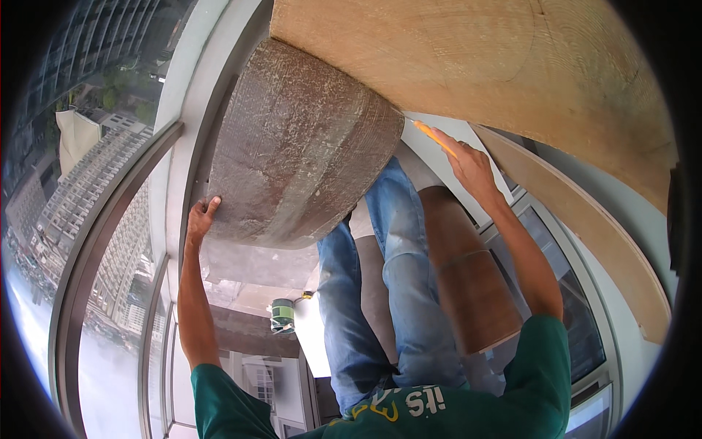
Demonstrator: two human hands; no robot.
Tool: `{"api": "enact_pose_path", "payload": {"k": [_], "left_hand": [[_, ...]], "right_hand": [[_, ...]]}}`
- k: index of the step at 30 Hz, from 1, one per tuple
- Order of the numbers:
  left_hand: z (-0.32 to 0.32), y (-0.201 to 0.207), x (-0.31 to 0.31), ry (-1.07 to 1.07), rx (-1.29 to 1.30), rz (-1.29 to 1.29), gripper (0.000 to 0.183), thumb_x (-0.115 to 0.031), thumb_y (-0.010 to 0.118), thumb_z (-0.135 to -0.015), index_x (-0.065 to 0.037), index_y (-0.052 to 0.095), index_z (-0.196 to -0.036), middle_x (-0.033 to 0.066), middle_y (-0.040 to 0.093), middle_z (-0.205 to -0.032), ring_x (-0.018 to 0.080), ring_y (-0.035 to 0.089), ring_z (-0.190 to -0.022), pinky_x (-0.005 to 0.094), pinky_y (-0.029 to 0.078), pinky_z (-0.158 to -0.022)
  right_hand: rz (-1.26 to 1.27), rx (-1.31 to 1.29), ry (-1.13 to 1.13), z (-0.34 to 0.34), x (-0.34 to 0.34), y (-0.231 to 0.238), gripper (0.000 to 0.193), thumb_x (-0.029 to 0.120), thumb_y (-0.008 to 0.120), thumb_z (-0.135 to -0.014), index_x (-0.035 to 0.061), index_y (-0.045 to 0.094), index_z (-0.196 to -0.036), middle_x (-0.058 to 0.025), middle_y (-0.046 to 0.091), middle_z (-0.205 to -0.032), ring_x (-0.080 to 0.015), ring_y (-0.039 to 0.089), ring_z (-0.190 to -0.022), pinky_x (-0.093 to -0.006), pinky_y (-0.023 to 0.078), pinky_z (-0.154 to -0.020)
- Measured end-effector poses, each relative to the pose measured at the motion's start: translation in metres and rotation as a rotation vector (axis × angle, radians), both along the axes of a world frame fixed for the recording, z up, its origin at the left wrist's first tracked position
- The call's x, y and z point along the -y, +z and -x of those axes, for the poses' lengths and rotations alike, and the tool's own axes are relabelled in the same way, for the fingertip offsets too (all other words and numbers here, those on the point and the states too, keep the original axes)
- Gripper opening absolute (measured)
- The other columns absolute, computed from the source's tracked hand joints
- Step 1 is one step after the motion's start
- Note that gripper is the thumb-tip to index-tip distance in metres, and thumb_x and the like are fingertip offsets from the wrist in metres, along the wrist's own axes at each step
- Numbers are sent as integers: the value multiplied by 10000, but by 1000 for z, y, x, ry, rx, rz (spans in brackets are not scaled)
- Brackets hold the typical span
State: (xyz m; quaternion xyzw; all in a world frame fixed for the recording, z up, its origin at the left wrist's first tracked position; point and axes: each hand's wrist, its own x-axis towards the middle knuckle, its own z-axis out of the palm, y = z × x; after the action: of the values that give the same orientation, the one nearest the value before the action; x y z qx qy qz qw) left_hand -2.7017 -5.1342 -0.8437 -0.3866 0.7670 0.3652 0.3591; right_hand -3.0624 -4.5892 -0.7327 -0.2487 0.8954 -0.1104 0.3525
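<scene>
In front of me a brown, scuffed sheet (300, 146) stands bowed, its lower edge above my legs. My left hand (199, 219) grips its left edge, the thumb lying on the near face and the fingers partly hidden. My right hand (472, 168) is closed around a slim orange utility knife (435, 137). The knife's tip points up and left, close to the sheet's right corner; whether it touches cannot be told. Above and to the right, a large light wood-grain panel (482, 58) meets the sheet's upper right edge.
Windows with a metal frame (110, 197) run along my left, showing buildings far below. On the floor, a green-and-white tin (282, 316) stands left of my legs. A reddish-brown curved sheet (475, 293) lies to the right, near a glazed frame (563, 263). A curved wooden strip (585, 212) leans there.
</scene>
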Motion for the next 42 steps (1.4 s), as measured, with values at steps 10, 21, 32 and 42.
{"api": "enact_pose_path", "payload": {"k": [10,21,32,42], "left_hand": [[3,3,14,-39,-18,48,747,-631,647,-843,108,632,-952,110,561,-682,188,530,-672,350,441,-629],[10,-14,16,-79,37,52,887,-665,625,-835,159,580,-1162,272,663,-971,324,650,-960,360,485,-837],[12,-1,9,-24,27,40,945,-669,629,-829,173,528,-1247,312,648,-1101,340,634,-1085,348,474,-930],[9,-12,10,-53,79,69,941,-649,648,-822,182,524,-1246,342,622,-1148,373,609,-1144,381,470,-965]], "right_hand": [[-123,-46,-45,-11,9,-65,529,126,578,-930,263,455,-1426,-169,661,-719,-365,647,-650,-474,509,-610],[107,-120,39,14,92,-62,538,113,574,-942,281,449,-1437,-185,645,-743,-353,638,-635,-458,512,-598],[-241,53,-21,-11,-7,-36,523,120,557,-944,262,444,-1434,-192,681,-813,-381,657,-715,-459,512,-667],[148,-63,29,21,119,-53,528,110,574,-934,263,459,-1426,-230,648,-752,-408,641,-689,-495,499,-635]]}}
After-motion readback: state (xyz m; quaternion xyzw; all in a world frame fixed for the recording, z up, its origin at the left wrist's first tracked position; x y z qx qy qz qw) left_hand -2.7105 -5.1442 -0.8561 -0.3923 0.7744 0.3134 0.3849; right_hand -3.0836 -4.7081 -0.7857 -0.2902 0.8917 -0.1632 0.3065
